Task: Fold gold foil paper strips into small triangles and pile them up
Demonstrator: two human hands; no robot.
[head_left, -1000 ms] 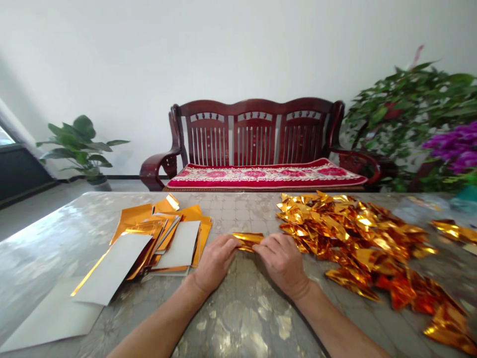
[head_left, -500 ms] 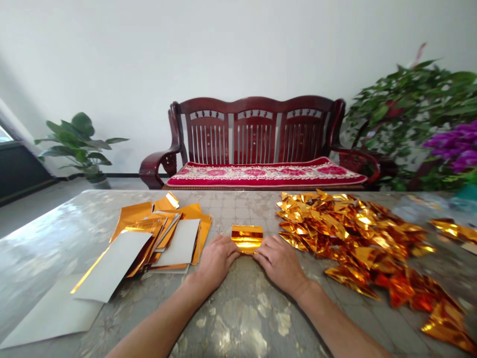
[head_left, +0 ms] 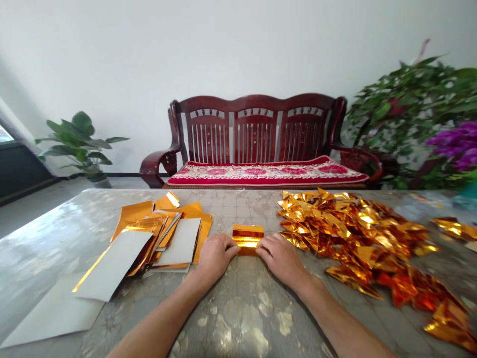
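Note:
A small sheet of shiny gold foil paper [head_left: 248, 232], creased across its width, lies on the table between my hands. My left hand [head_left: 216, 253] pinches its left edge, thumb and fingers closed. At the opposite edge my right hand [head_left: 278, 253] grips the paper the same way. Just left of my left hand is a loose stack of gold foil sheets [head_left: 136, 216], some with the grey-white backing side [head_left: 182, 241] up. A heap of folded gold foil pieces [head_left: 350, 223] spreads out to the right of my right hand.
The patterned table [head_left: 238, 318] reaches toward a dark red wooden bench [head_left: 255, 129] with a red and white cushion [head_left: 261, 171]. A pale sheet [head_left: 55, 308] lies at the front left. Clear plastic [head_left: 421, 204] sits at the far right. Potted plants [head_left: 82, 141] flank the bench.
My fingers have shifted slightly on the paper's edges, and the bright band across the foil has moved. Both hands stay at the same place on the table.

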